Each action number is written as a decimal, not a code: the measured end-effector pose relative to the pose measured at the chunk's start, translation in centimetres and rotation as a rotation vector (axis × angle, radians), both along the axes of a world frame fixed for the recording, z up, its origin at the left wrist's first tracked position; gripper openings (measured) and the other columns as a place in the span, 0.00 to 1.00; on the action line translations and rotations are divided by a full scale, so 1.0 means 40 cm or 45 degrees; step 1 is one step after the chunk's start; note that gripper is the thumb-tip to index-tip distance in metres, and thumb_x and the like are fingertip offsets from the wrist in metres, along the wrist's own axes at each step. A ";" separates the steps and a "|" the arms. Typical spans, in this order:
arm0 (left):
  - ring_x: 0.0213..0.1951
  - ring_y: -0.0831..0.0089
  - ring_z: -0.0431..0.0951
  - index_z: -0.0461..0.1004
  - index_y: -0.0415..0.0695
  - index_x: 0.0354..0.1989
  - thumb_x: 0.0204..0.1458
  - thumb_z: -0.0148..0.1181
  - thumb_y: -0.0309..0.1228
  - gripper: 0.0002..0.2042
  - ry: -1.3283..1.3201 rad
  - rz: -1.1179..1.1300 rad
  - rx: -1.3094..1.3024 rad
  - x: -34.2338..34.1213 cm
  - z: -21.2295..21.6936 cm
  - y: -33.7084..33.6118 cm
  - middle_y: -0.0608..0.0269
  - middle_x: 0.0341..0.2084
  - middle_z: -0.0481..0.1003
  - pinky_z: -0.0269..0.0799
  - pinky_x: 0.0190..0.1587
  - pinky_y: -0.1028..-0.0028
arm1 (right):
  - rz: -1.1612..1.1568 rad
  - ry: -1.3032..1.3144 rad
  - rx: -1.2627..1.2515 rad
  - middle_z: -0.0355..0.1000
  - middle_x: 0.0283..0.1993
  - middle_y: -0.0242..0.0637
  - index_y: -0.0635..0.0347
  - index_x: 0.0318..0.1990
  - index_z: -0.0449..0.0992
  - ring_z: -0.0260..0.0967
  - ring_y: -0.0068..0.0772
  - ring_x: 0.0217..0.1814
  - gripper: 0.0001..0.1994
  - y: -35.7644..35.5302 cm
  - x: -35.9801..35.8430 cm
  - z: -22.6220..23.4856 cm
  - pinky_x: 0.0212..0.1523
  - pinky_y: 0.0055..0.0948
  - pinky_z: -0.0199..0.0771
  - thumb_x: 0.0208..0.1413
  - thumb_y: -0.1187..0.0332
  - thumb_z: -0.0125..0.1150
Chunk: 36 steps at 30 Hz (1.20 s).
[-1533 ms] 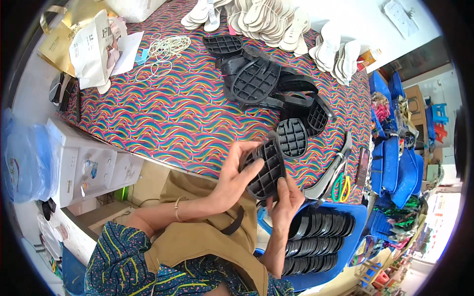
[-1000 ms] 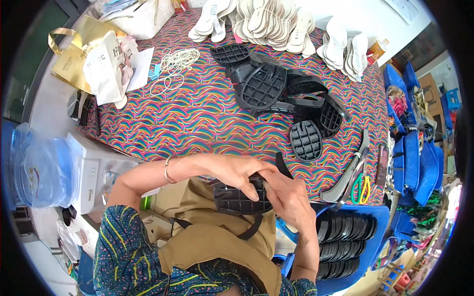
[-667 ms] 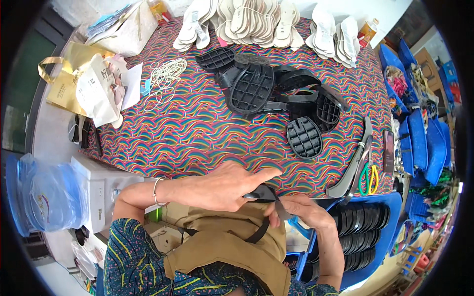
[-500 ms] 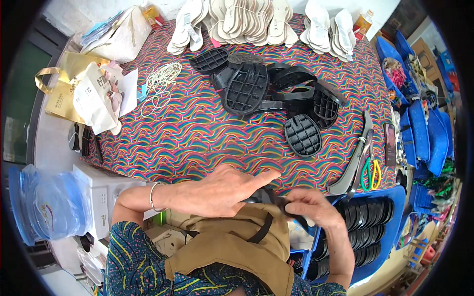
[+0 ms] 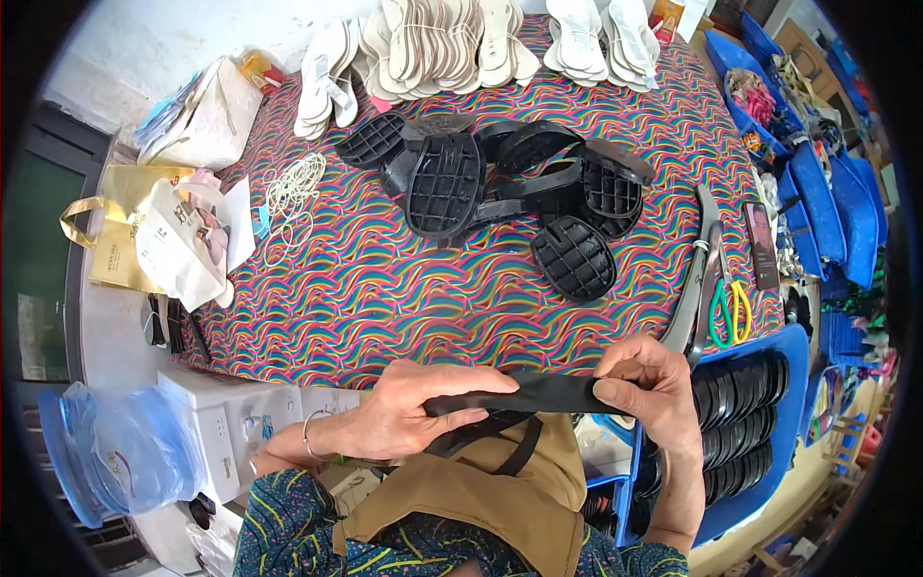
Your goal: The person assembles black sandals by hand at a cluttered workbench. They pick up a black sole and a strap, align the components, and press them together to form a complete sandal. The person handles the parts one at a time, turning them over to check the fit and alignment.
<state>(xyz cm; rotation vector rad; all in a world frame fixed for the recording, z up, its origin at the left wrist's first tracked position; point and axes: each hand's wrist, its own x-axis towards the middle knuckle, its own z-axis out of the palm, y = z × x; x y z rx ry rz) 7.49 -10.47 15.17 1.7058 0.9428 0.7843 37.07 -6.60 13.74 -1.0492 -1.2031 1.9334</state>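
Note:
My left hand [image 5: 413, 415] and my right hand [image 5: 652, 385] both grip a black rubber shoe sole [image 5: 543, 394], held edge-on and level just in front of the table's near edge, above my tan apron. The left hand pinches its left end, the right hand its right end. A black strap hangs below the sole. On the table [image 5: 365, 298], covered in a rainbow wavy cloth, lies a pile of several black soles [image 5: 500, 178], with one single sole [image 5: 574, 257] nearest to me.
White insoles [image 5: 461, 43] are stacked along the far edge. Scissors with green and yellow handles [image 5: 728, 306] and a long metal tool [image 5: 697, 279] lie at the right. A blue crate of stacked black soles [image 5: 745, 423] stands at my right. Bags [image 5: 163, 240] and white cord [image 5: 293, 188] sit left.
The sole went from upright with its tread facing me above the table to flat and edge-on near my lap. Both hands dropped with it and now hold its two ends.

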 end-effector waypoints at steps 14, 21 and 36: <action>0.50 0.71 0.77 0.75 0.35 0.51 0.50 0.68 0.17 0.18 -0.405 0.519 -0.224 0.033 -0.034 -0.037 0.56 0.48 0.76 0.73 0.54 0.72 | -0.434 0.427 -0.173 0.73 0.30 0.28 0.61 0.42 0.74 0.67 0.13 0.28 0.07 -0.136 -0.108 -0.108 0.28 0.16 0.65 0.59 0.73 0.65; 0.46 0.73 0.79 0.70 0.37 0.54 0.51 0.65 0.18 0.21 -0.565 0.668 -0.356 0.072 -0.049 -0.016 0.57 0.45 0.77 0.74 0.51 0.73 | -0.606 0.618 -0.193 0.67 0.33 0.28 0.58 0.45 0.65 0.64 0.14 0.32 0.09 -0.186 -0.205 -0.124 0.35 0.16 0.64 0.63 0.71 0.59; 0.48 0.75 0.76 0.70 0.40 0.55 0.52 0.64 0.18 0.21 -0.540 0.802 -0.120 0.154 -0.073 0.023 0.62 0.46 0.74 0.71 0.52 0.74 | -0.767 0.757 -0.172 0.74 0.47 0.33 0.57 0.48 0.66 0.73 0.21 0.45 0.09 -0.128 -0.255 -0.207 0.48 0.24 0.74 0.67 0.67 0.56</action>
